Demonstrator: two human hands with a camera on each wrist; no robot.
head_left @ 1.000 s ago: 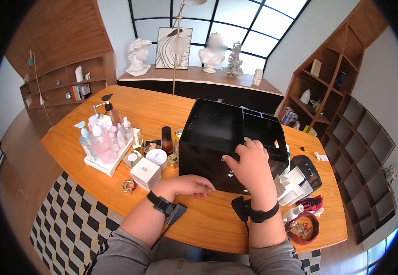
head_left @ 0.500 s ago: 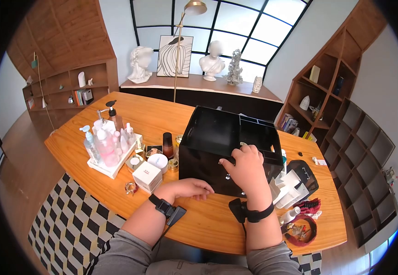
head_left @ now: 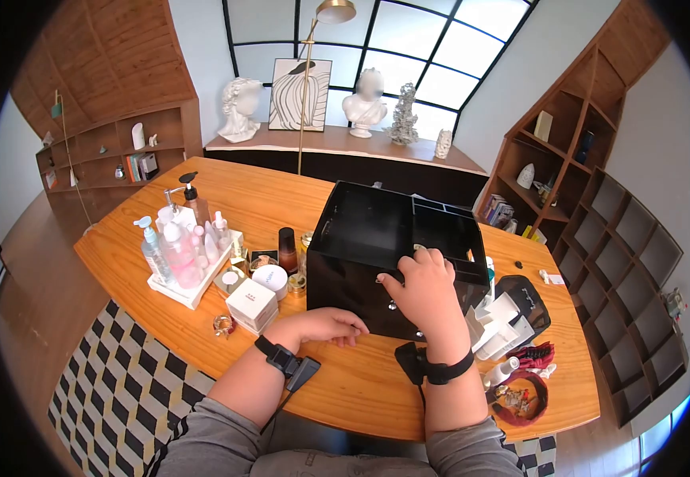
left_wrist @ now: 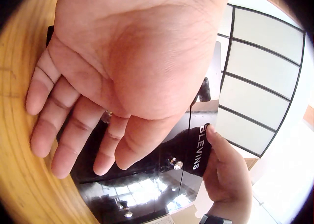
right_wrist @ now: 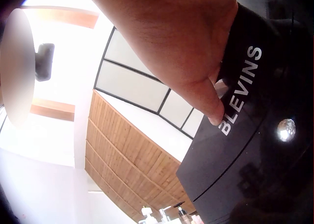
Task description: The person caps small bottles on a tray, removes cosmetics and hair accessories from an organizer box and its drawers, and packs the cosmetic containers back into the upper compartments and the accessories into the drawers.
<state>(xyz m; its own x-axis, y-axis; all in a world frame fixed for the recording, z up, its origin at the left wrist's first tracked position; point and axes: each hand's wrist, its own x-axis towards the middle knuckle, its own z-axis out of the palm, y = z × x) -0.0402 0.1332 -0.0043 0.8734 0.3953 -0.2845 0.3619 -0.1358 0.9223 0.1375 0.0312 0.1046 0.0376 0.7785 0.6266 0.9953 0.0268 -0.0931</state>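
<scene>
A glossy black makeup organizer [head_left: 361,286] stands on the wooden table, with open compartments on top and drawers with crystal knobs in front. My right hand [head_left: 427,294] grips its front top edge, fingers bent over the rim. In the right wrist view the thumb lies on the front panel beside white "BLEVINS" lettering [right_wrist: 241,89]. My left hand [head_left: 331,327] rests by the organizer's lower front left corner, holding nothing. The left wrist view shows its palm [left_wrist: 132,62] with fingers loosely extended, and a crystal knob [left_wrist: 177,164] beyond them.
Left of the organizer are a white tray [head_left: 194,299] of pump bottles, a white box [head_left: 253,306], a round white jar [head_left: 270,280] and a dark brown bottle [head_left: 287,251]. To its right lie white cartons [head_left: 498,326], a black pouch [head_left: 526,306], a white tube [head_left: 502,371] and a dark red ring-shaped dish [head_left: 544,397].
The head view has tilted upward a little, showing more of the lamp and window. Both hands keep about the same places at the organizer.
</scene>
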